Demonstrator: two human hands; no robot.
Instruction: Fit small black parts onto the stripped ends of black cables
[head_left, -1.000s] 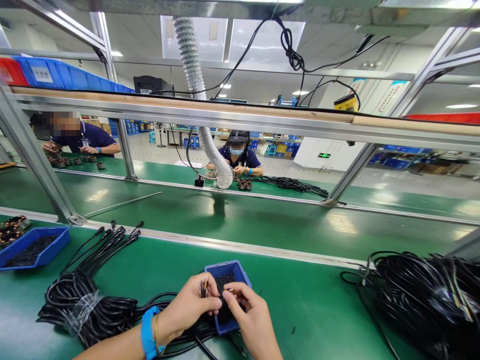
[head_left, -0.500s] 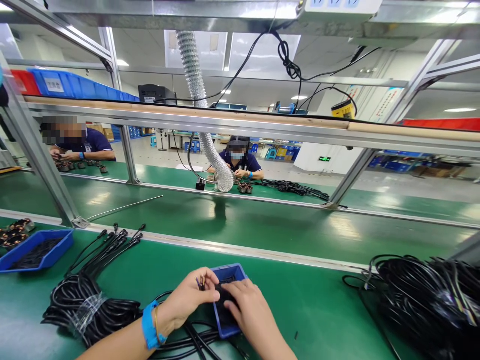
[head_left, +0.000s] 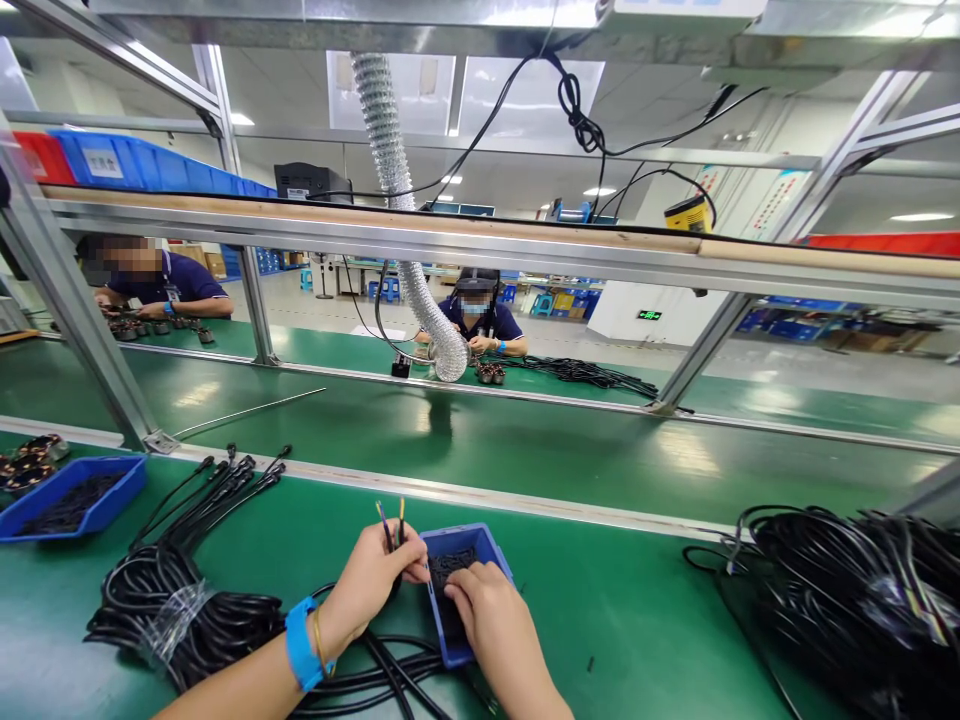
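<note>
My left hand (head_left: 379, 570) is closed around the end of a black cable. Thin coloured wires (head_left: 401, 515), some purple and yellow, stick up from between its fingers. Just right of it stands a small blue bin (head_left: 491, 545) holding many short black tube pieces (head_left: 454, 562). Inside this bin my right hand (head_left: 495, 625) has its fingertips bent together at the pieces; what they pinch is hidden. Loops of black cable (head_left: 394, 665) lie on the green bench below my hands.
A tied bundle of black cables (head_left: 172, 610) lies left, beside a second blue bin (head_left: 124, 490). At right is a large cable heap (head_left: 840, 600). One loose black piece (head_left: 590, 663) lies on the bench. A metal frame (head_left: 480, 245) and a flexible duct (head_left: 405, 220) rise ahead; two people sit beyond.
My left hand has tilted and drawn slightly left from the bin, so the coloured wires now stand upright. My right hand's fingers have drawn together over the pieces, and the bin has turned slightly.
</note>
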